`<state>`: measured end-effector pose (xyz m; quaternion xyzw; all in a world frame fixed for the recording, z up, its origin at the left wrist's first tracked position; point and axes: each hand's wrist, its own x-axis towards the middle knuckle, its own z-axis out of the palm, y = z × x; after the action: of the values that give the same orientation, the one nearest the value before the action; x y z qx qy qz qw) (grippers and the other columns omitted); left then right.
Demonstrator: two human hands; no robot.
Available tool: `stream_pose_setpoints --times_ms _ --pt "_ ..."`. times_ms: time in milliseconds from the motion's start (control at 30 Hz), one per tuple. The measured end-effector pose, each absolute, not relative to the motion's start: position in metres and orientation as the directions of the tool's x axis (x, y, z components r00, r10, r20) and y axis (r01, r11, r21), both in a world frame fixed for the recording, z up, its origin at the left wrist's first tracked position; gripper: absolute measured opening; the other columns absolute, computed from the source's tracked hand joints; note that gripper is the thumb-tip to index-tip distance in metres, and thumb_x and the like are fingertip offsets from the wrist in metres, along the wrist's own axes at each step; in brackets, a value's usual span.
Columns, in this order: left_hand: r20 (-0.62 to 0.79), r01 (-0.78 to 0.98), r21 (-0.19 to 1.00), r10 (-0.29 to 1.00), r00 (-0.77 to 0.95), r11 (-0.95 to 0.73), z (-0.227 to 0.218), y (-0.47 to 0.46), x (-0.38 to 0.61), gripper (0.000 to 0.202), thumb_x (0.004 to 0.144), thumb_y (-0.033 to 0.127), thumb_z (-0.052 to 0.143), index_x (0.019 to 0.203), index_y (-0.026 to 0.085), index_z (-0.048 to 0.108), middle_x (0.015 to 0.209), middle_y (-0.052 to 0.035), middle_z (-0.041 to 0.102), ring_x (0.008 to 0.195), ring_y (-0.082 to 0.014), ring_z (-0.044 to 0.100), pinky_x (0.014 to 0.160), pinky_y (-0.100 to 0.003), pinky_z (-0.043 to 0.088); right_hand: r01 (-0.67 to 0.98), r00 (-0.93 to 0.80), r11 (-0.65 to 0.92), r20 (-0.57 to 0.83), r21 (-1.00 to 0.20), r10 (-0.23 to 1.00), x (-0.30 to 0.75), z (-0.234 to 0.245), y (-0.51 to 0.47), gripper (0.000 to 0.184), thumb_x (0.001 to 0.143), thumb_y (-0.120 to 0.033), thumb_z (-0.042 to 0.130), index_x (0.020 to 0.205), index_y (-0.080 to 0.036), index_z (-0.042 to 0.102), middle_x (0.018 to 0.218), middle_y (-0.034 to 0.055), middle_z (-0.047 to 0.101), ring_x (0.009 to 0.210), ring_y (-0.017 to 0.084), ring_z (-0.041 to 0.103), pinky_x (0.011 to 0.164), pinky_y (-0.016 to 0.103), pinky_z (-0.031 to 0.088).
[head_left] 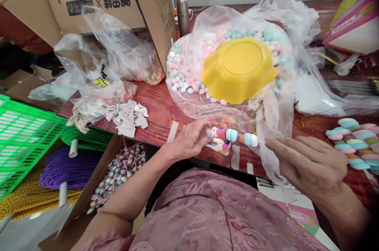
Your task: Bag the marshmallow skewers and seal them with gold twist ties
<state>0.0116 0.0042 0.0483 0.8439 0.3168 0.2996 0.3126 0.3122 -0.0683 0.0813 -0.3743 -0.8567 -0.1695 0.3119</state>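
Note:
My left hand (194,138) is closed around the left end of a marshmallow skewer (232,135), near a pink and white patterned wrapper (218,132). Blue, white and brownish pieces line the skewer, which lies level above the table edge. At its right end, the fingertips of my right hand (308,160) come together; whatever is between them is hidden. Clear plastic from a large bag (271,109) hangs beside those fingers. Behind the skewer, a yellow scalloped bowl (242,61) rests upside down on the bag of pink, blue and white candies (186,71).
Finished-looking marshmallow skewers (355,142) are piled at the right. A cardboard box (103,2) and plastic bags of candy (133,61) occupy the left. Below are a green basket (26,136), twisted ties (71,168) and a carton of small lollipops (124,172). Grey cloth (127,117) lies near the edge.

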Motion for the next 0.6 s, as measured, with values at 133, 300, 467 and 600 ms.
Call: stream_pose_setpoints --times_ms 133,300,467,600 --pt "0.152 0.426 0.69 0.692 0.705 -0.585 0.05 0.001 0.02 0.034 0.092 0.031 0.06 0.122 0.017 0.053 0.114 -0.0112 0.067 0.103 -0.0232 0.064 0.089 -0.035 0.049 0.713 -0.548 0.7 0.654 0.038 0.522 0.306 0.077 -0.068 0.031 0.082 0.0 0.061 0.11 -0.014 0.067 0.08 0.0077 0.074 0.068 0.018 0.061 0.062 0.031 0.045" --pt "0.028 0.455 0.716 0.674 0.738 -0.529 0.054 -0.002 0.03 0.023 0.092 0.039 0.062 0.093 0.016 0.062 0.088 -0.0035 0.068 0.079 -0.0167 0.062 0.073 -0.026 0.045 0.663 -0.603 0.746 0.64 0.069 0.476 0.294 0.084 -0.065 0.027 0.084 -0.002 0.06 0.109 -0.012 0.066 0.081 0.0086 0.074 0.068 0.018 0.061 0.06 0.031 0.045" --pt "0.055 0.381 0.77 0.647 0.761 -0.513 0.06 0.0 0.03 0.029 0.088 0.042 0.068 0.096 0.015 0.064 0.089 -0.0029 0.07 0.08 -0.0161 0.062 0.073 -0.025 0.044 0.557 -0.738 0.817 0.541 0.15 0.403 0.286 0.099 -0.055 0.022 0.089 -0.004 0.049 0.104 -0.012 0.062 0.08 0.0072 0.072 0.066 0.018 0.061 0.057 0.031 0.043" --pt "0.047 0.457 0.714 0.688 0.724 -0.53 0.058 -0.002 0.027 0.031 0.088 0.04 0.068 0.106 0.015 0.062 0.101 -0.007 0.071 0.093 -0.0204 0.064 0.083 -0.029 0.045 0.671 -0.664 0.741 0.432 -0.015 0.61 0.283 0.099 -0.048 0.018 0.095 -0.009 0.045 0.099 -0.014 0.062 0.074 0.004 0.07 0.057 0.015 0.062 0.051 0.029 0.04"
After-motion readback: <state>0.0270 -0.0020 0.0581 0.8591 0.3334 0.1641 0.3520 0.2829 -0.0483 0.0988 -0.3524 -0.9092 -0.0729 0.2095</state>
